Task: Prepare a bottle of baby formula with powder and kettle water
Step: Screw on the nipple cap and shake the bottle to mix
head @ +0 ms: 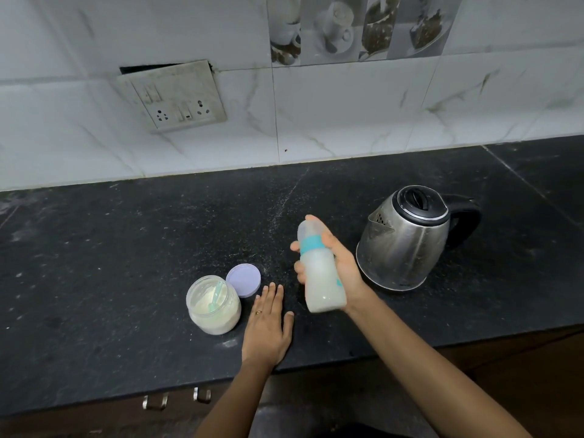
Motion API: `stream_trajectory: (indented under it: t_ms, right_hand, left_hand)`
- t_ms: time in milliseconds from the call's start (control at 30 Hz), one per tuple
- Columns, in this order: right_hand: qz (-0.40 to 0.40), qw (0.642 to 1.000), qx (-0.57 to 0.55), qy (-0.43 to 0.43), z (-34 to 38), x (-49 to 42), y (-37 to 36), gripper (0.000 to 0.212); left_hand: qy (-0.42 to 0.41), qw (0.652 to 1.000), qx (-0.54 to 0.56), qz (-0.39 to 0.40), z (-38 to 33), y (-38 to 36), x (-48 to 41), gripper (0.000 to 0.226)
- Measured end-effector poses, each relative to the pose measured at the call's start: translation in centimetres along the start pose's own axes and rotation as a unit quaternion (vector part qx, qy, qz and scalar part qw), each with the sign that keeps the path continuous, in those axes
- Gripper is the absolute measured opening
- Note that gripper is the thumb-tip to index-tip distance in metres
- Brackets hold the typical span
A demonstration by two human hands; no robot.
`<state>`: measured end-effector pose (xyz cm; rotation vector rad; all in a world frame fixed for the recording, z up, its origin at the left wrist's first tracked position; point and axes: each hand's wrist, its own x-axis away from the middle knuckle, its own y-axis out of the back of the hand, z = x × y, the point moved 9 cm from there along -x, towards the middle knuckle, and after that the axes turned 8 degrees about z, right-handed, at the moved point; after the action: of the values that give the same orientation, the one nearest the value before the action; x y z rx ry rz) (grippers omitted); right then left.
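**Bottle held above dark bench beside kettle**

Stone of a dark, speckled kind forms the bench [126, 248], dusted here and there with pale powder. Behind it rises a wall of white marbled tiles [347, 115], with a strip of grey picture tiles showing cups near the top. A grimy switch plate [173, 96] with sockets hangs crooked on the wall, a dark gap showing behind its upper edge. Below the front edge of the bench, metal drawer handles [177, 399] show on brown cabinet fronts.

The right hand [343, 267] holds a baby bottle [322, 276] clear of the bench, tilted with its capped top leaning away and to the left. The fingers [298, 270] wrap round the far side of the body, their tips showing at its left edge, while the thumb lies near the teal collar. The bottle is filled with milky white liquid and its clear cap is on. Just to its right stands a steel kettle [407, 238], lid closed, black handle pointing right.

The left hand [268, 327] lies flat, palm down on the bench, fingers straight and close together, holding nothing; a ring shows on one finger. Just left of it stands an open jar [213, 306] of pale powder with a light green scoop inside. The jar's lilac lid [243, 279] lies just behind it.
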<state>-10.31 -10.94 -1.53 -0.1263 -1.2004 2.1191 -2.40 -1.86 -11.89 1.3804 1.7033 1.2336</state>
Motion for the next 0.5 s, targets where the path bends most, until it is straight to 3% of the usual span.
stream_trajectory:
  t_ms: [100, 200, 333, 500]
  right_hand:
    - [0.014, 0.995, -0.096, -0.013, 0.0, -0.4, 0.1, 0.058]
    - [0.085, 0.996, 0.011, -0.039, 0.0, 0.4, -1.1, 0.060]
    - [-0.011, 0.999, -0.047, -0.025, 0.1, 0.1, 1.5, 0.051]
    - [0.041, 0.995, 0.009, -0.085, -1.0, 1.0, 0.0, 0.046]
  left_hand:
    - [0.000, 1.000, 0.003, 0.000, 0.0, -0.1, 0.0, 0.070]
    - [0.003, 1.000, 0.008, -0.003, 0.1, -0.1, 0.0, 0.069]
    - [0.000, 1.000, 0.004, -0.003, 0.0, -0.1, 0.1, 0.070]
    - [0.003, 1.000, -0.001, -0.001, 0.0, 0.0, 0.1, 0.072]
